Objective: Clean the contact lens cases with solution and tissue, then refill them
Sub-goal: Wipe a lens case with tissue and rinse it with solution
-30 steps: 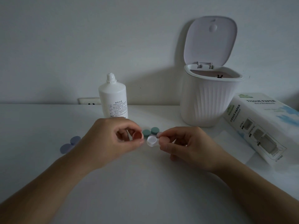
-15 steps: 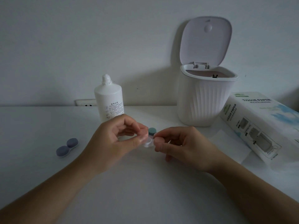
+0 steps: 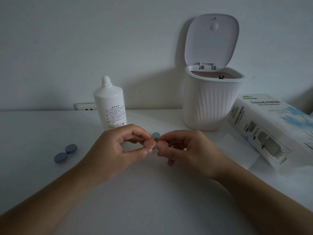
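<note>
Both hands meet above the middle of the white table (image 3: 152, 200). My left hand (image 3: 111, 153) pinches a round pink cap (image 3: 149, 144) between thumb and fingers. My right hand (image 3: 184, 150) pinches the contact lens case beside that cap; the case itself is almost wholly hidden by the fingers. Just behind the hands a green lens case (image 3: 155, 135) peeks out on the table. At the left lies a blue-grey lens case (image 3: 65, 153) with both caps on. The white solution bottle (image 3: 110, 104) stands upright behind my left hand.
A white ribbed bin (image 3: 211, 102) with its lid raised stands at the back right. A tissue paper pack (image 3: 271, 129) lies at the right edge, with a flat tissue sheet (image 3: 237, 150) in front of it. A wall socket (image 3: 85, 106) sits behind the bottle.
The left hand has brought the pink cap over the white open well that the right hand held; the well no longer shows. The head moved closer, so the view shifted slightly.
</note>
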The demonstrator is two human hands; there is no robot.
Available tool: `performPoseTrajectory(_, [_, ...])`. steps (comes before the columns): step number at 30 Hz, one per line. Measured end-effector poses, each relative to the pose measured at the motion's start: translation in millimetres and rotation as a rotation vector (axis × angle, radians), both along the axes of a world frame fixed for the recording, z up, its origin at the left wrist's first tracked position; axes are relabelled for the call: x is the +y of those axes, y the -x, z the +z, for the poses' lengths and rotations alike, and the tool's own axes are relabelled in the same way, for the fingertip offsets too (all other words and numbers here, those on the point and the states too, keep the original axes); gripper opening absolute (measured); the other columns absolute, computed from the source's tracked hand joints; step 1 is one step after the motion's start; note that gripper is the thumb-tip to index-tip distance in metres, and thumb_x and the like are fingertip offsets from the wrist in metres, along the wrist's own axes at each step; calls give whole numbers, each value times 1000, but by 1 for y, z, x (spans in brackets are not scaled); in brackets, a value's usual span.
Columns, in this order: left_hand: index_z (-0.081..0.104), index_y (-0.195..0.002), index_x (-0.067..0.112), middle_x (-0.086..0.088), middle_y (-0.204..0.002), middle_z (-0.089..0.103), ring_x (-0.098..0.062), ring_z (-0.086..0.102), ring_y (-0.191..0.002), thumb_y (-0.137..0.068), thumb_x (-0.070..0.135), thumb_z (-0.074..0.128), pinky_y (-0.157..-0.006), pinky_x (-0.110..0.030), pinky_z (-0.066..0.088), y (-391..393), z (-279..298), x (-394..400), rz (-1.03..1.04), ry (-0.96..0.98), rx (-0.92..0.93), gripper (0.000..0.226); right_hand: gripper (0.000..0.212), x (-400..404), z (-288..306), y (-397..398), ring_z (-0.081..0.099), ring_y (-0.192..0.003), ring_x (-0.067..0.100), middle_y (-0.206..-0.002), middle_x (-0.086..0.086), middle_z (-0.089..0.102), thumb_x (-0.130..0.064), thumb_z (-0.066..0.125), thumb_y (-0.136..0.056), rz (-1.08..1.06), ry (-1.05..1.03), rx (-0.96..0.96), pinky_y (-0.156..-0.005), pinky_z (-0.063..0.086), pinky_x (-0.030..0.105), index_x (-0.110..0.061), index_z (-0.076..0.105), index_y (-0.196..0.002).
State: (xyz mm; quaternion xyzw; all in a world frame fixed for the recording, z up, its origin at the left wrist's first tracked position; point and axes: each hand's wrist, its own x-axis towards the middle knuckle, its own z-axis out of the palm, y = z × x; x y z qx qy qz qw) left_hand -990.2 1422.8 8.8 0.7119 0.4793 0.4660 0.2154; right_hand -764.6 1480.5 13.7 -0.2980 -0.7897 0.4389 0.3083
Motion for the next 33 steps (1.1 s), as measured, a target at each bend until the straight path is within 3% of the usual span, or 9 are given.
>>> performPoseTrajectory(3, [72,-107,34,14,-108,77,-10,71,-108,-86,36,80,-95,-29,54,-1,1,-2,-43,67,-47,22,8,0,1,0,70,-63,15,-90,4,75,-22,75,-89,5,6,9,-65,56,23,-24,76,-96])
performPoseTrajectory(6, [67,-118,38,13,-115,75,-11,71,-109,-81,43,72,-95,-24,53,-3,2,-4,-74,68,-46,38,9,0,2,0,69,-63,15,-90,7,75,-19,75,-89,5,9,14,-66,59,27,-21,76,-98])
performPoseTrajectory(13, [70,-88,28,0,-84,72,-20,68,-75,-69,50,81,-70,-41,58,1,-3,1,70,59,-28,32,9,0,1,1,69,-63,15,-88,6,74,-21,75,-89,12,0,12,-65,57,25,-22,76,-98])
performPoseTrajectory(18, [74,-99,31,5,-92,73,-18,70,-82,-83,42,74,-72,-24,56,3,-4,2,-19,50,38,20,10,1,0,0,70,-63,15,-88,2,75,-21,76,-88,14,4,19,-65,57,24,-27,76,-95])
performPoseTrajectory(22, [67,-123,46,11,-106,71,-16,70,-95,-77,54,74,-78,-23,56,3,-6,1,-60,81,87,47,9,1,0,0,70,-66,17,-89,3,74,-22,74,-90,25,9,23,-67,60,30,-25,76,-99])
performPoseTrajectory(25, [67,-115,43,16,-100,71,-17,69,-85,-69,63,76,-71,-29,57,1,-5,1,13,77,66,51,12,1,-1,-1,70,-67,19,-90,2,74,-26,74,-90,30,-7,12,-68,62,35,-25,76,-101])
performPoseTrajectory(29, [68,-89,31,10,-81,68,-19,63,-68,-73,51,75,-56,-27,51,1,-4,1,50,13,96,26,11,1,-2,0,71,-64,16,-91,2,74,-28,75,-90,33,-24,7,-66,59,29,-25,76,-100])
performPoseTrajectory(31, [70,-93,34,12,-85,68,-18,64,-72,-79,43,72,-58,-18,49,1,-2,-1,20,4,149,17,11,2,-3,0,70,-64,16,-91,2,74,-27,75,-89,28,-18,9,-67,61,34,-25,76,-100])
performPoseTrajectory(33, [71,-108,37,12,-97,69,-20,66,-79,-83,34,71,-65,-19,51,1,-1,-3,-16,20,169,25,11,2,-3,0,70,-64,17,-91,3,74,-25,75,-89,23,-9,17,-67,61,33,-27,76,-100])
